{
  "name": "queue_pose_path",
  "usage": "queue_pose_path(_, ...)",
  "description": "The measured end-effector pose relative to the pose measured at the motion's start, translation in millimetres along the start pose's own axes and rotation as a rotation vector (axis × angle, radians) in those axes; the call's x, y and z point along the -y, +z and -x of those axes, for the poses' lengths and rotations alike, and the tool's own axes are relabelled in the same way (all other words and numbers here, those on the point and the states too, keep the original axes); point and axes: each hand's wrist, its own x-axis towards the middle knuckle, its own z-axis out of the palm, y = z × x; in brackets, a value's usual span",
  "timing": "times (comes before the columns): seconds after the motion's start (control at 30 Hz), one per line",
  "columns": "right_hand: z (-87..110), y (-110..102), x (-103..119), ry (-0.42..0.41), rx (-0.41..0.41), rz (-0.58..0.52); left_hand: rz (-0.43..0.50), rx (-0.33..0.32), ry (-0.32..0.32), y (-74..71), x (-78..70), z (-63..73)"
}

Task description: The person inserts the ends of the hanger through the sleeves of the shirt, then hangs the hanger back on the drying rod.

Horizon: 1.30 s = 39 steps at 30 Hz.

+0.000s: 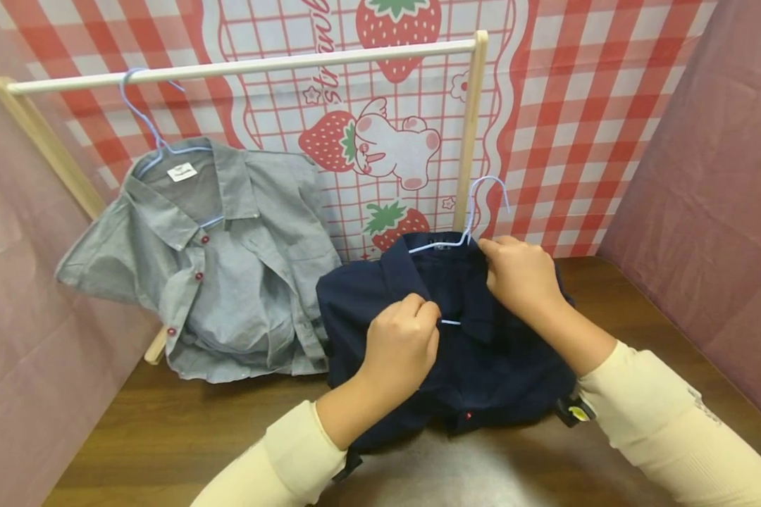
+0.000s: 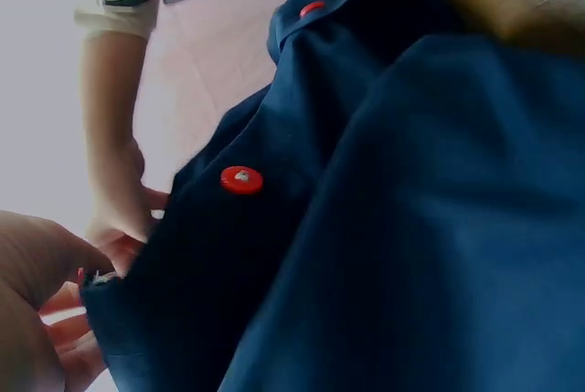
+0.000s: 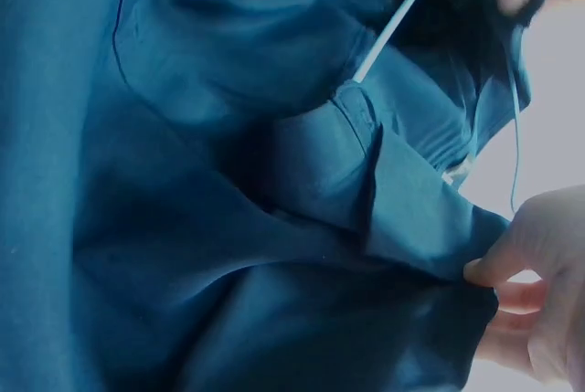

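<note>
A navy shirt [image 1: 520, 380] with red buttons hangs on a thin light-blue wire hanger [image 1: 471, 211], held up above the wooden tabletop. The hanger's hook stands out of the neck opening, off the rack's rail. My left hand [image 1: 402, 345] pinches the front edge of the shirt near the collar; the left wrist view has a red button [image 2: 242, 180] farther along that edge. On the other side, my right hand [image 1: 523, 274] pinches the collar cloth next to the hanger's neck. In the right wrist view, thumb and fingers grip a fold of navy cloth [image 3: 430, 200].
A grey shirt [image 1: 247, 296] with red buttons hangs by a blue hanger [image 1: 142, 116] from the white rail [image 1: 247, 67] of a wooden rack [image 1: 473, 127]. Behind is a strawberry-print checked cloth [image 1: 564, 127]. Pink cloth walls [image 1: 704, 176] flank the brown tabletop [image 1: 139, 436].
</note>
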Motion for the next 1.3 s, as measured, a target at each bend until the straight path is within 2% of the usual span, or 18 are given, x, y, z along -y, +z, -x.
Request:
queue_pose_path(0.17, 1.1, -4.1, 9.9, 0.009, 0.006, -0.013, -0.002, -0.01, -0.031, 15.8, -5.3, -10.1)
queue_pose_path(0.33, -0.2, -5.0, 15.0, 0.017, -0.004, -0.015, 0.008, 0.048, -0.012, 23.9, -15.0, -9.6)
queue_pose_path(0.5, -1.0, -5.3, 13.8, 0.02, -0.002, -0.016, -0.016, 0.14, 0.009, 26.0, -16.5, -0.9)
queue_pose_path(0.63, -0.8, -4.8, 11.9, 0.0, -0.009, -0.019, -0.042, 0.251, -0.024, 20.8, -9.6, 2.2)
queue_pose_path(0.7, -0.7, -4.3, 11.3, -0.012, -0.019, -0.021, -0.035, 0.328, -0.051, 14.6, -6.4, 1.0)
queue_pose_path(0.77, -0.8, -3.8, 10.4, -0.024, -0.03, -0.022, -0.026, 0.374, -0.092, 5.9, -3.1, -2.3)
queue_pose_path(0.83, -0.9, -3.7, 9.4, -0.035, -0.036, -0.025, -0.013, 0.372, -0.144, -5.3, 1.9, -8.8)
queue_pose_path(0.97, -1.1, -5.0, 7.1, -0.049, -0.031, -0.025, 0.007, 0.241, -0.226, -27.3, 24.8, -30.3)
queue_pose_path(1.03, -1.0, -6.7, 6.4, -0.051, -0.023, -0.023, 0.015, 0.219, -0.238, -35.4, 41.4, -44.3)
queue_pose_path(1.1, -1.1, -8.7, 6.3, -0.054, -0.013, -0.024, 0.023, 0.282, -0.25, -40.4, 58.0, -57.3)
queue_pose_path(1.23, -1.5, -12.1, 7.5, -0.07, -0.002, -0.033, 0.065, 0.546, -0.253, -40.8, 80.7, -73.1)
queue_pose_path(1.3, -1.9, -13.3, 8.9, -0.085, 0.001, -0.038, 0.078, 0.642, -0.24, -37.6, 85.0, -74.9)
